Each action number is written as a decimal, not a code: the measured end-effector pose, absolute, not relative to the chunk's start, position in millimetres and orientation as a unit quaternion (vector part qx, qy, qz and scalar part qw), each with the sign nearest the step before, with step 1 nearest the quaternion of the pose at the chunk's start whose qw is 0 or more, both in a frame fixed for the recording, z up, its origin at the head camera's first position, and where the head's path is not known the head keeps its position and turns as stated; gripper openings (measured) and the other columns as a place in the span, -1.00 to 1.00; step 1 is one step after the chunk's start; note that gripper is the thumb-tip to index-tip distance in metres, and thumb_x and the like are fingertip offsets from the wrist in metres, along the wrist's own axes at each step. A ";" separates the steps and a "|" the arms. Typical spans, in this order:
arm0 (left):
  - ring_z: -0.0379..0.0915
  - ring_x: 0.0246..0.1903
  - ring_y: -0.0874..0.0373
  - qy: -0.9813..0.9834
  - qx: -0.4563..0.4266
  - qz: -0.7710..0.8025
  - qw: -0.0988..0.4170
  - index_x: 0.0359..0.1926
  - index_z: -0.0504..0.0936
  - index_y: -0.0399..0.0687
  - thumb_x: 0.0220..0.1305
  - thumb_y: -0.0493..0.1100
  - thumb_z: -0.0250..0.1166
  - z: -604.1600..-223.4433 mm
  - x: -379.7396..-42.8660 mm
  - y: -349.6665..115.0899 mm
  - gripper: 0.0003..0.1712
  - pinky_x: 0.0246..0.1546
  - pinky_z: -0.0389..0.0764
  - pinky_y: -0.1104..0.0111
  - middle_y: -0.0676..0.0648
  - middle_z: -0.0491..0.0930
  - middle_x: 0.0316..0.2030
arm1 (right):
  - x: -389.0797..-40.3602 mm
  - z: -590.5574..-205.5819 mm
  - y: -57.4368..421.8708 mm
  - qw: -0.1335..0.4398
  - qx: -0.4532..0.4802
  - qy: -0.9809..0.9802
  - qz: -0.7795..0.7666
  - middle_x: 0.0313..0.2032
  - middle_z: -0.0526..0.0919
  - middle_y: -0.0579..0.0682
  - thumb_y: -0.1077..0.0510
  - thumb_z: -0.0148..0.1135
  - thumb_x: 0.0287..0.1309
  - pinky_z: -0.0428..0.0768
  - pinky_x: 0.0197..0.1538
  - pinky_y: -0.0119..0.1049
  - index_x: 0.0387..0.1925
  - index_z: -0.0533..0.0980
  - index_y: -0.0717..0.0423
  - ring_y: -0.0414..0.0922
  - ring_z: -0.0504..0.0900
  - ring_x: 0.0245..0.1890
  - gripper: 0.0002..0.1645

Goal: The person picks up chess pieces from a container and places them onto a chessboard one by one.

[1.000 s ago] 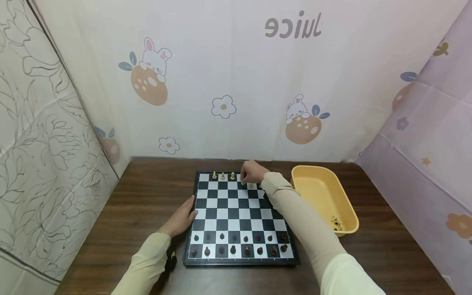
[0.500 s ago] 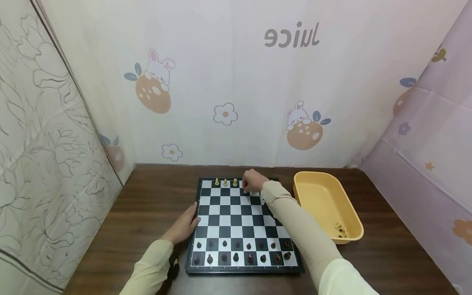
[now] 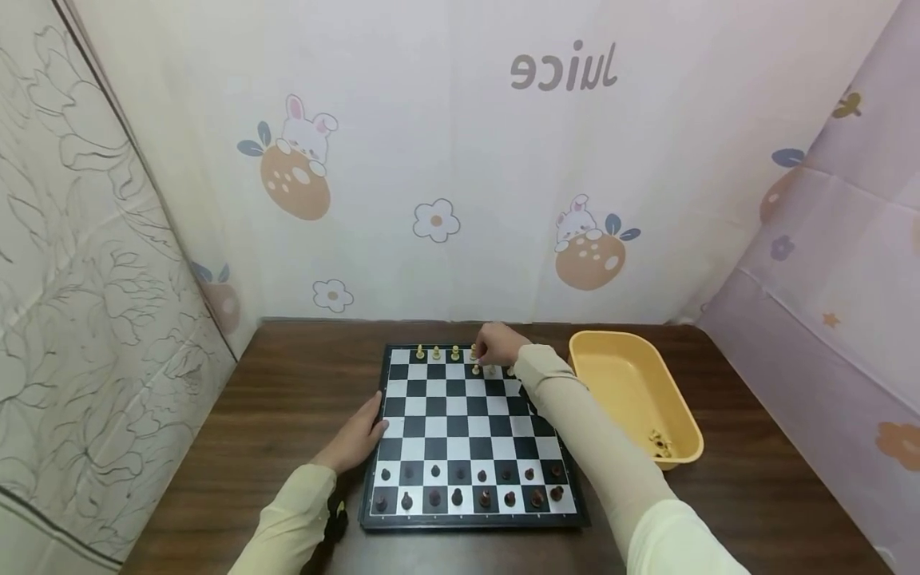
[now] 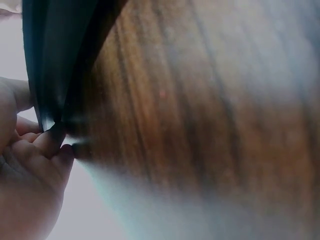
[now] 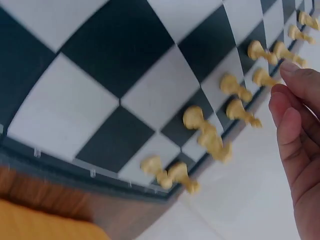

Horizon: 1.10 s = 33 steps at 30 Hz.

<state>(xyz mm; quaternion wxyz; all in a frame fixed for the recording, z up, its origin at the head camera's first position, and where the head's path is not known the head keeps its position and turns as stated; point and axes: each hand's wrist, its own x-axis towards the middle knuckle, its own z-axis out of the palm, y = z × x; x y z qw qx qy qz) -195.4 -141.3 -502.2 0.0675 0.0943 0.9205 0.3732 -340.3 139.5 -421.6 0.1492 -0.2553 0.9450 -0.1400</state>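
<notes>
A black-and-white chessboard (image 3: 446,399) lies on the wooden table. My left hand (image 3: 352,439) grips its left edge, thumb on top; in the left wrist view the fingertips (image 4: 56,134) meet the black rim. Over the far rows is my right hand (image 3: 499,345), thumb and forefinger slightly apart. In the right wrist view these fingertips come right at the top of a pale yellow chess piece (image 5: 263,77) standing in the back row. A pale yellow pawn (image 3: 476,370) stands one row nearer. Dark chess pieces (image 3: 456,497) fill the two near rows.
To the board's right stands a yellow plastic tub (image 3: 625,383) holding several small pale chess pieces (image 3: 660,443). The wooden table (image 3: 287,391) meets patterned curtains (image 3: 388,263) at the back. A small dark object (image 3: 335,519) sits by my left wrist.
My right hand has drawn back slightly toward the far edge, leaving the pale pawn standing on the board. The left hand has stayed at the board's edge. The head view has shifted a little.
</notes>
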 end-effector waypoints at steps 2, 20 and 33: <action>-0.04 0.37 -0.23 0.920 0.089 0.374 0.071 0.44 -0.04 -0.36 0.43 -0.23 0.04 -501.3 -195.9 -141.5 -0.30 0.32 0.08 -0.05 -0.35 0.02 0.41 | -341.2 -414.4 143.9 0.143 -0.255 0.947 -0.135 -0.51 0.63 -0.10 0.31 0.34 0.07 0.58 -0.42 -0.36 -0.43 0.69 0.16 -0.20 0.56 -0.50 -0.96; -0.07 0.38 -0.22 0.922 0.089 0.367 0.085 0.45 -0.07 -0.35 0.43 -0.23 0.04 -502.5 -196.6 -141.4 -0.28 0.33 0.06 -0.06 -0.35 -0.01 0.41 | -340.9 -382.0 208.3 0.107 -0.232 0.959 -0.121 -0.59 0.60 -0.09 0.32 0.31 0.03 0.55 -0.40 -0.32 -0.54 0.67 0.17 -0.15 0.52 -0.53 -0.90; -0.09 0.39 -0.23 0.920 0.099 0.369 0.087 0.44 -0.09 -0.38 0.44 -0.23 0.01 -503.1 -197.6 -142.4 -0.29 0.33 0.03 -0.06 -0.36 -0.04 0.42 | -324.3 -373.5 276.1 0.058 -0.232 0.963 -0.127 -0.66 0.59 -0.12 0.36 0.31 -0.04 0.49 -0.49 -0.32 -0.64 0.65 0.18 -0.19 0.45 -0.64 -0.85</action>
